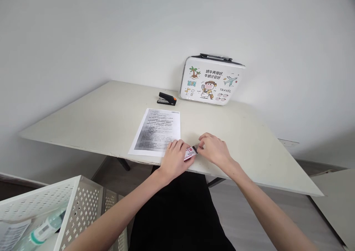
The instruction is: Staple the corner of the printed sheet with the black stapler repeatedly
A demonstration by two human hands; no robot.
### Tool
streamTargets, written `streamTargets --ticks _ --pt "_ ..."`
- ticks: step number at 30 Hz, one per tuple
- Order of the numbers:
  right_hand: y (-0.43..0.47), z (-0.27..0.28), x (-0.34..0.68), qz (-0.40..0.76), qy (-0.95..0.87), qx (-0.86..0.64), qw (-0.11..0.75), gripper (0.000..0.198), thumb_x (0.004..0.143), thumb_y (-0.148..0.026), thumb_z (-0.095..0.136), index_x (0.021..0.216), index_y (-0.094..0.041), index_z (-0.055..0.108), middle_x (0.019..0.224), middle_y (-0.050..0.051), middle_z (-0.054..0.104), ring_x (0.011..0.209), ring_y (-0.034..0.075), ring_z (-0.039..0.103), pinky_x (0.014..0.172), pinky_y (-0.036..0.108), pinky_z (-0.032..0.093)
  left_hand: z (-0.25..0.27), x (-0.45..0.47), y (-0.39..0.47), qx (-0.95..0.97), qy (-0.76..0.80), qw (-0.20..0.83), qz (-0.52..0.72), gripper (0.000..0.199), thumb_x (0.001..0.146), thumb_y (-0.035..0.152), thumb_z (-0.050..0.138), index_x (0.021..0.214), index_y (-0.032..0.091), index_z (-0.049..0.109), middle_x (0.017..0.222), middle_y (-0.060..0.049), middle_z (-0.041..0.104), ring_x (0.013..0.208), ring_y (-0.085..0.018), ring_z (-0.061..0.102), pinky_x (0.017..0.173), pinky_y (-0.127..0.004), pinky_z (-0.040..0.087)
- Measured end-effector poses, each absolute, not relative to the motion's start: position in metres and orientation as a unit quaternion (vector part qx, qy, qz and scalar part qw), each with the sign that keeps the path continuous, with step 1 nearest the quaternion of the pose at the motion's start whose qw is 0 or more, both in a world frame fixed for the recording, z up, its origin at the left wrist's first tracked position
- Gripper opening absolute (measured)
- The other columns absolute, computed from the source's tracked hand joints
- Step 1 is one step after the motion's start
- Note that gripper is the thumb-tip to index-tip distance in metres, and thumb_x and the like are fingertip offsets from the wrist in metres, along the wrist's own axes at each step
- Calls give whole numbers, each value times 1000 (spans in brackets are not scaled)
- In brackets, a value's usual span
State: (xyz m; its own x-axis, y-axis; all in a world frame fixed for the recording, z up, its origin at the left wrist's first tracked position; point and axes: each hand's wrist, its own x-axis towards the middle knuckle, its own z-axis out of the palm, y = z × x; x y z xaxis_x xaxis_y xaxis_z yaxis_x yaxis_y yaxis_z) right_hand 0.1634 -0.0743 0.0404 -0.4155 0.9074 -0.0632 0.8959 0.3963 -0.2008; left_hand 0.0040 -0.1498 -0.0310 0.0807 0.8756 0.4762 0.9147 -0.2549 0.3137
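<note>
My left hand (pixel 176 158) is closed round a small white box with pink print (pixel 189 153), near the table's front edge. A dark end of the box faces right. At that end my right hand (pixel 213 147) has its fingers pinched together; what they grip is too small to make out. Just left of and beyond my left hand lies a printed sheet of paper (pixel 158 131), flat on the table. Farther back a black stapler (pixel 166 98) with an orange part rests on its base, its top arm raised at the left.
A white hard case (pixel 212 80) with cartoon prints leans at the wall on the table (pixel 238 127). Below left is a white perforated basket (pixel 83 203), with a plastic bottle (pixel 43 231) and papers inside. A pale panel (pixel 337 197) shows at the lower right.
</note>
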Motion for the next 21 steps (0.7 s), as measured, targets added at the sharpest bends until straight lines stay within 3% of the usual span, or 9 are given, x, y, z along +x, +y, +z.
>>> streamTargets --ticks 8,15,21 --pt "-62 47 182 101 -808 -573 93 17 90 -25 64 81 -25 79 133 1 71 103 20 70 80 31 47 -32 4 -150 -731 -610 38 -304 17 93 33 74 102 23 63 105 -8 66 102 -29 63 93 -47 51" --pt "-32 32 212 103 -791 -602 35 18 91 -23 62 85 -24 79 132 4 72 112 25 68 83 34 46 -32 3 -150 -730 -610 42 -306 17 93 32 73 102 23 62 107 -8 67 103 -29 63 94 -46 50" --pt "-54 45 205 145 -821 -538 124 18 97 -34 64 97 -28 82 136 2 70 117 22 68 94 34 49 -31 2 -149 -735 -602 35 -310 18 93 32 73 105 23 62 107 -7 66 102 -29 64 94 -46 50"
